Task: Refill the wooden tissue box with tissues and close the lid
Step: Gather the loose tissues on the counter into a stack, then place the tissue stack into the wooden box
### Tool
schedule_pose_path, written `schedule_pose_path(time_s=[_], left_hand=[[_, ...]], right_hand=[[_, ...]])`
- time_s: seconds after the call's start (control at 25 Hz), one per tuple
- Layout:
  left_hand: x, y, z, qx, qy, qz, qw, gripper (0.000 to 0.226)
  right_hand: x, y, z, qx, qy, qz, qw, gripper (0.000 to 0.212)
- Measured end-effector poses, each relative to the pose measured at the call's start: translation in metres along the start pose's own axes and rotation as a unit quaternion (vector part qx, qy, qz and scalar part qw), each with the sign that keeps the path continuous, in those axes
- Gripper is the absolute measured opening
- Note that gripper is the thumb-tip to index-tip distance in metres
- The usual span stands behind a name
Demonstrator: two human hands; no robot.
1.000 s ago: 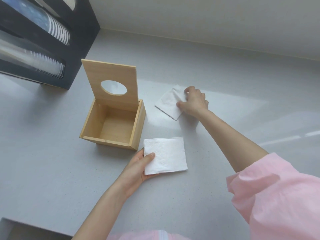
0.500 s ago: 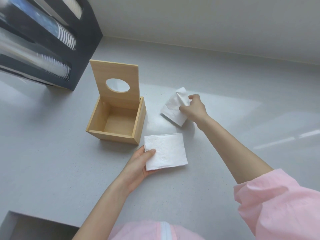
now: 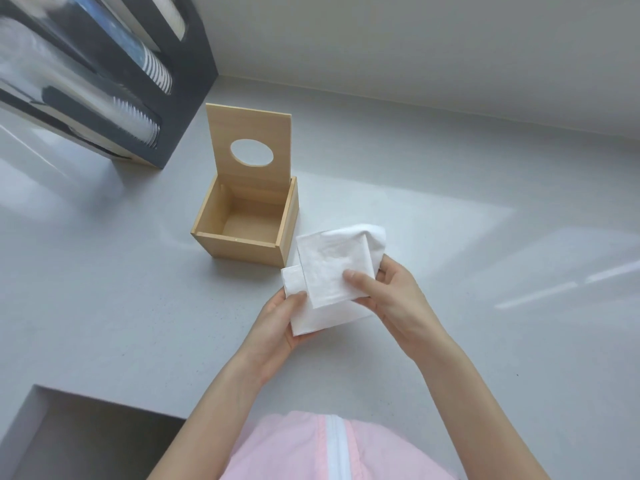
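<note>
A grey countertop [image 3: 450, 341] fills most of the view, with a pale wall [image 3: 415, 46] rising at its far edge. At the far left a dark cup dispenser [image 3: 149, 81] is seen, stacks of cups visible behind its clear windows. A rectangular recess [image 3: 86, 441] is cut into the countertop at the near left corner. A pink garment [image 3: 311, 448] with a white zip is noted at the near edge.

The wooden tissue box [image 3: 247, 230] stands on the countertop left of centre, its interior bare. Its lid [image 3: 249, 147], pierced by an oval hole, is raised upright along the far side of the box.

Just to the right of the box and nearer, two folded white tissues are held together above the countertop. The upper tissue [image 3: 329, 265] is laid over the lower tissue [image 3: 325, 313], offset toward the far side, its far right corner crumpled. The lower tissue projects at the left and near edges.

The left hand [image 3: 277, 327] is closed on the left edge of the lower tissue, thumb on top and fingers underneath. The right hand [image 3: 394, 303] is pinching the upper tissue at its right edge, thumb pressed on the top face, fingers behind.
</note>
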State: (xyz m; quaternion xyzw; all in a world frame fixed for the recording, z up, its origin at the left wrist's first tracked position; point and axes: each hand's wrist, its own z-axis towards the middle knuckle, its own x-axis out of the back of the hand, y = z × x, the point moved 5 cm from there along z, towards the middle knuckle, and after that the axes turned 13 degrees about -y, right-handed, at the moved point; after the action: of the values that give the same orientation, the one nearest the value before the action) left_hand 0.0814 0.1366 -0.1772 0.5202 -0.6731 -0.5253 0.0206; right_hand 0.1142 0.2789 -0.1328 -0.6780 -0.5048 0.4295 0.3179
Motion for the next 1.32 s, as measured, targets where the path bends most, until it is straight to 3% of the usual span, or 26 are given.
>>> schedule_pose_path(time_s=[0.24, 0.64, 0.8, 1.12, 1.32], left_hand=[[-0.001, -0.005, -0.017, -0.009, -0.002, -0.017, 1.000, 0.031], [-0.001, -0.010, -0.022, -0.010, -0.012, -0.056, 0.998, 0.045], [0.000, -0.015, -0.025, -0.008, -0.024, -0.037, 0.999, 0.037], [0.017, -0.018, -0.037, -0.015, 0.045, 0.007, 0.999, 0.026], [0.032, -0.002, -0.052, -0.016, 0.065, -0.009, 0.998, 0.024]], right_hand=[[-0.013, 0.041, -0.015, -0.035, 0.072, -0.097, 0.992, 0.028], [-0.026, 0.048, -0.019, -0.046, 0.057, -0.187, 0.980, 0.024], [-0.030, 0.050, -0.019, -0.057, 0.068, -0.207, 0.974, 0.024], [-0.035, 0.049, -0.021, -0.051, 0.069, -0.241, 0.967, 0.034], [-0.027, 0.043, -0.025, -0.053, 0.087, -0.216, 0.971, 0.018]])
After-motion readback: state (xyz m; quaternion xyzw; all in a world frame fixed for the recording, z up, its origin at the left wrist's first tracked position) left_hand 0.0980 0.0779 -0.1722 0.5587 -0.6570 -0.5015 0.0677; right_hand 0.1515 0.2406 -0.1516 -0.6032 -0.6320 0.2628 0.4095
